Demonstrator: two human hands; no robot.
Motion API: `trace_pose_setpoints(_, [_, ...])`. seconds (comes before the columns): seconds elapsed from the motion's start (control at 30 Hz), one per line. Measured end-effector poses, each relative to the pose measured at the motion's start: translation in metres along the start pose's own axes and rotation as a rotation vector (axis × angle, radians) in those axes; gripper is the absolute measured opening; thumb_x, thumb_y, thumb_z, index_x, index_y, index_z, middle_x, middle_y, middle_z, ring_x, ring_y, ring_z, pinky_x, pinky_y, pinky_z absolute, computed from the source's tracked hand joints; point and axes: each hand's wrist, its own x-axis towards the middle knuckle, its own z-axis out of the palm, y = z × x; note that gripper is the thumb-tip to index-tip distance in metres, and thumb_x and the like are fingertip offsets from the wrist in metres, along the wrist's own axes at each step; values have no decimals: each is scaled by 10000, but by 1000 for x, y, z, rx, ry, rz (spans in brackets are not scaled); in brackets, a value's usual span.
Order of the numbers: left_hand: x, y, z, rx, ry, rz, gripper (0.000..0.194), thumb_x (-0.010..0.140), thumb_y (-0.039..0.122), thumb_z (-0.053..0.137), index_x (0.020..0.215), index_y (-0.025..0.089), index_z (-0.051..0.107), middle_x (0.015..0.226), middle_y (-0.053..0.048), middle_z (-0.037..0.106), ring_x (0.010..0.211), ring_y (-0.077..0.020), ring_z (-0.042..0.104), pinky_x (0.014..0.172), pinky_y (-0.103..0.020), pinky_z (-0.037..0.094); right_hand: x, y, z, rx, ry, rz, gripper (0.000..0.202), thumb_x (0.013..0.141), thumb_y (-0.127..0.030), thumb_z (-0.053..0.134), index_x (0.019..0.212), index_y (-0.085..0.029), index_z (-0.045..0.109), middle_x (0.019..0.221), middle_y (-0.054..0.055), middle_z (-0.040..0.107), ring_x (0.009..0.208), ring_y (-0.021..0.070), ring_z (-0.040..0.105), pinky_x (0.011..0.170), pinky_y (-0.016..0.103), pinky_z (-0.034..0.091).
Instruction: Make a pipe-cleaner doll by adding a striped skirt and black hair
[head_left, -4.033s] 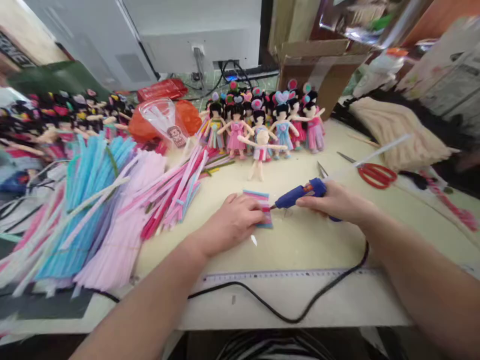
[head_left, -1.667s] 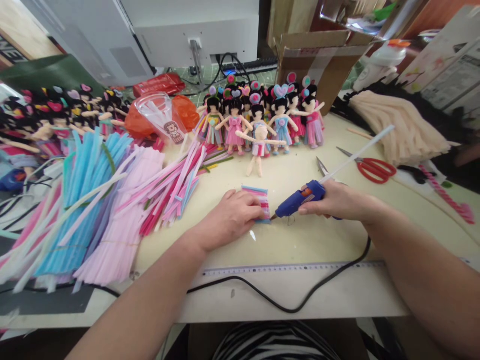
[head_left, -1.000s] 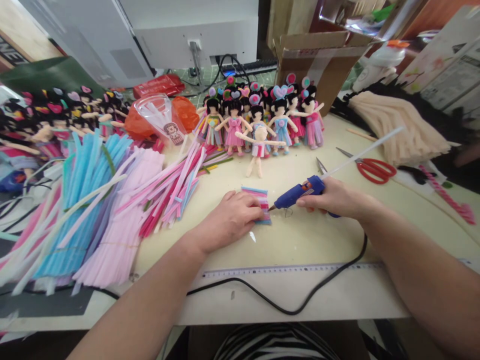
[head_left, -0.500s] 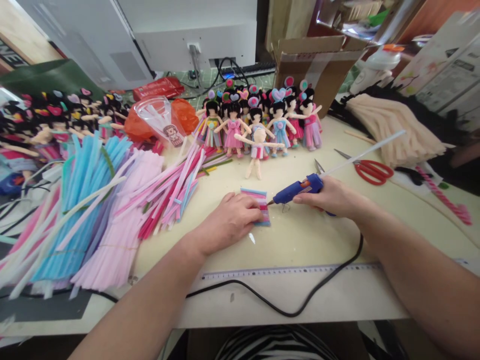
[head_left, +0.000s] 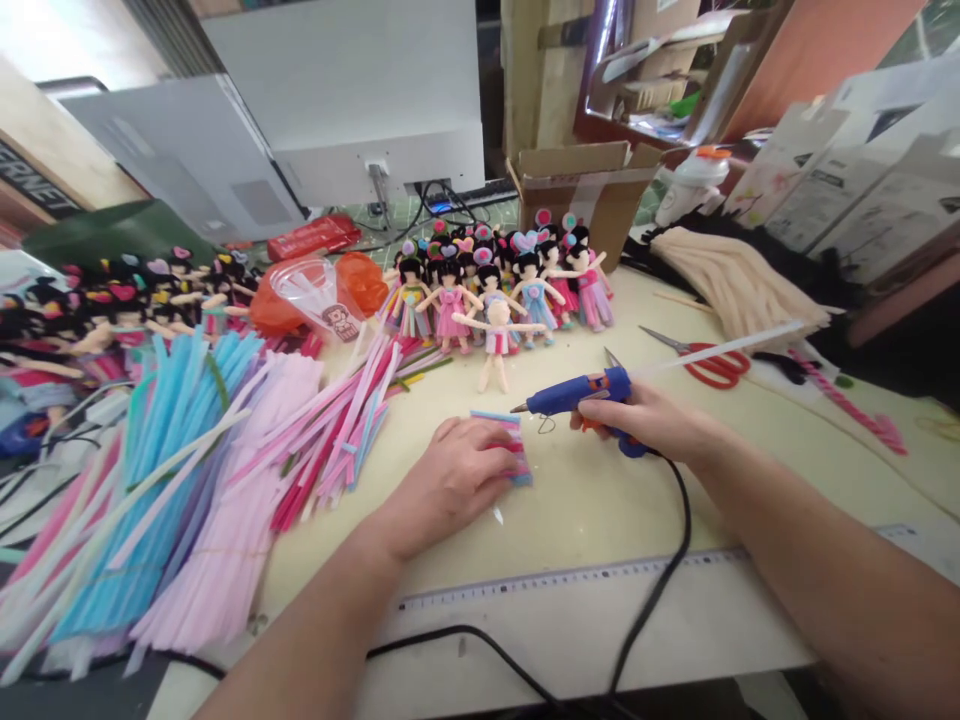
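Though behind glue stick [head_left: 757, 340], scissors [head_left: 681, 349] nearby.

striped panel [head_left: 515, 436] partly under left hand [head_left: 454, 475], forearms [head_left: 817, 540] cropped, ruler [head_left: 555, 577] figures too small to read

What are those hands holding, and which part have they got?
The right hand grips the blue glue gun by its handle. The left hand lies over the striped piece; whether it grips it can't be told.
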Motion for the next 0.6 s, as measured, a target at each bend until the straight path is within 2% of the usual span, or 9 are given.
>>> trace_pose_setpoints(0.1, [2,17,-3,-92,72,-91,168,903,263,524,954,211,675,1085,-78,669,1089,-229,569,940,-408,405,-1,4,3,137,71,-75,361,782,-532,609,850,-196,718,866,66,716,764,190,633,677,299,517])
trace_pose_setpoints(0.2, [10,35,-2,-280,63,-272,170,881,303,549,947,188,655,978,-74,679,926,-209,609,860,-377,451,-3,8,12,348,116,-158,437,809,-585,574,1019,-225,707,1024,82,721,949,241,648,814,353,532])
trace_pose_setpoints(0.3, [24,52,2,-557,61,-465,309,847,363,580,1092,176,597,1100,-107,652,951,-226,606,827,-377,468,-9,6,25,478,50,-252,510,865,-619,474,1174,-256,654,1179,91,677,1069,269,621,843,389,538])
trace_pose_setpoints(0.37, [35,62,8,-806,81,-488,380,826,381,603,1135,163,564,1164,-129,626,1037,-247,583,843,-378,467,-15,-1,32,501,-8,-318,541,877,-632,441,1212,-252,632,1219,93,655,1095,270,610,868,400,533])
trace_pose_setpoints(0.5, [53,75,23,-1160,239,-502,417,779,378,674,1106,145,561,1057,-107,645,1022,-233,575,879,-371,442,-24,-16,36,435,-35,-402,565,853,-655,456,1149,-218,657,1100,89,689,1022,259,631,897,407,517])
trace_pose_setpoints(0.6, [58,79,32,-1300,346,-496,460,726,397,739,1087,160,583,1009,-76,647,961,-205,587,850,-344,445,-26,-21,31,344,18,-440,447,839,-595,517,983,-206,683,928,65,702,899,245,644,812,379,536])
